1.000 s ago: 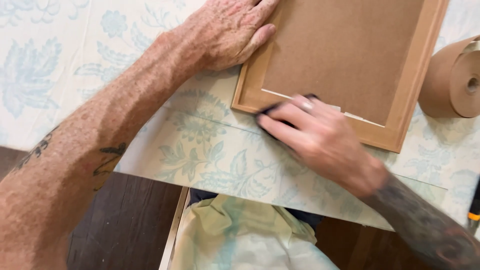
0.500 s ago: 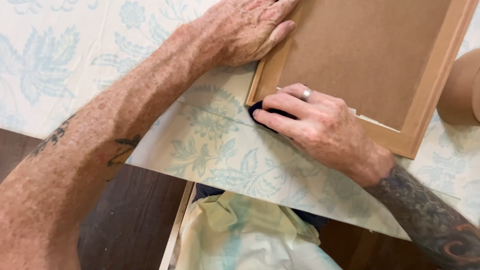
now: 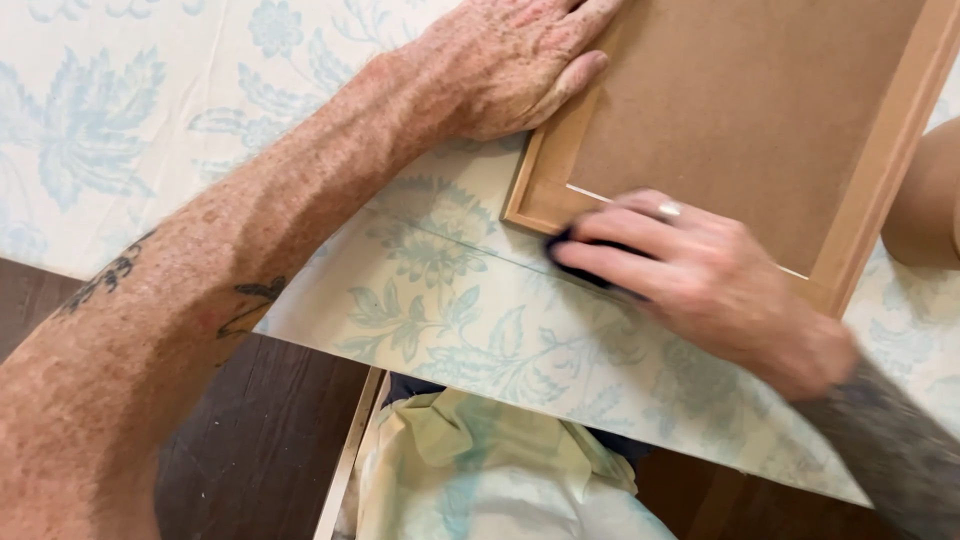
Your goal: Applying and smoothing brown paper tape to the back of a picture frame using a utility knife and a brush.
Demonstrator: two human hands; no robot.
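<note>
Pinching dark pad (image 3: 580, 262), right hand (image 3: 700, 285); left hand (image 3: 510, 65) flat on frame (image 3: 740, 120) (long axis up-right).

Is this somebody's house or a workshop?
Probably a home craft table. A floral cloth covers it above a dark wood floor. The left hand steadies a wooden picture frame lying face down, and the right hand presses a small dark thing against its edge.
</note>
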